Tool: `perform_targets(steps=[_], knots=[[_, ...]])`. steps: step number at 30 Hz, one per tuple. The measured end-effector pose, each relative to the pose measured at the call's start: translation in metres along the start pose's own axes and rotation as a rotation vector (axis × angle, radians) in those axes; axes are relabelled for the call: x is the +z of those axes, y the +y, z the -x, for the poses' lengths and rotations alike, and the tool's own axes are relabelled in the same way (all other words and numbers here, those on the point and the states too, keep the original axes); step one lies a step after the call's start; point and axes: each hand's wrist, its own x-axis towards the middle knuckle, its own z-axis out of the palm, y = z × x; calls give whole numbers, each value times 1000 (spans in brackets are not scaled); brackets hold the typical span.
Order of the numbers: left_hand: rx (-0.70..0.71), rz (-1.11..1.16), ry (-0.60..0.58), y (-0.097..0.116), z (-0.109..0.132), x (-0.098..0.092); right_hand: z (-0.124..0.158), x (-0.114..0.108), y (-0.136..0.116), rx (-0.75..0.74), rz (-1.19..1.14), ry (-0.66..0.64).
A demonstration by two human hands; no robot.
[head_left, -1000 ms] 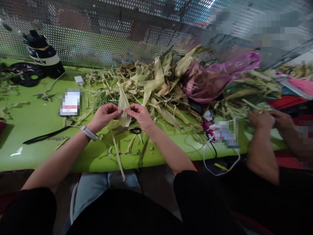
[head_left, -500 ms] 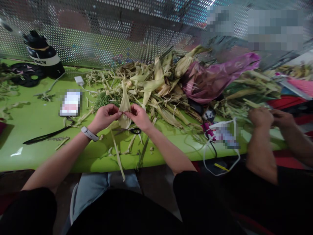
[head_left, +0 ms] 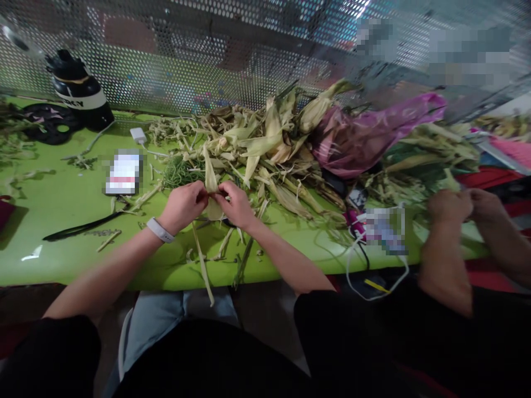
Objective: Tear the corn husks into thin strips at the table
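Front edge: a long pale husk strip (head_left: 203, 265) lies on the glossy lime-green worktop (head_left: 62, 210) and droops over its near rim.
Left wrist: a white wristband (head_left: 161, 230).
Left hand (head_left: 183, 205): grip closed, fingertips pinching the pale yellow-green corn husk leaf (head_left: 210, 178) at its left edge.
Right hand (head_left: 236, 203): grip closed too, pinching the same leaf from the other side, knuckles nearly meeting the left.
Leaf's place: held between both hands just above the worktop, tip pointing up towards the heap.
Off to the right: a co-worker's hands (head_left: 450, 205), well apart, among more husks.
Behind: a heap of dry corn husks (head_left: 265, 141) with a crumpled pink plastic bag (head_left: 365, 132) against it.
Farthest: a perforated metal screen (head_left: 186, 55).
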Motion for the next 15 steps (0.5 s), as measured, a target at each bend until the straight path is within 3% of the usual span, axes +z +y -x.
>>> perform_targets(steps=[6, 15], knots=[[-65, 116, 18, -14, -4, -3, 2, 2, -1, 29, -73, -8], [-474, 1145, -66, -11, -12, -1, -8, -1, 14, 177, -269, 83]])
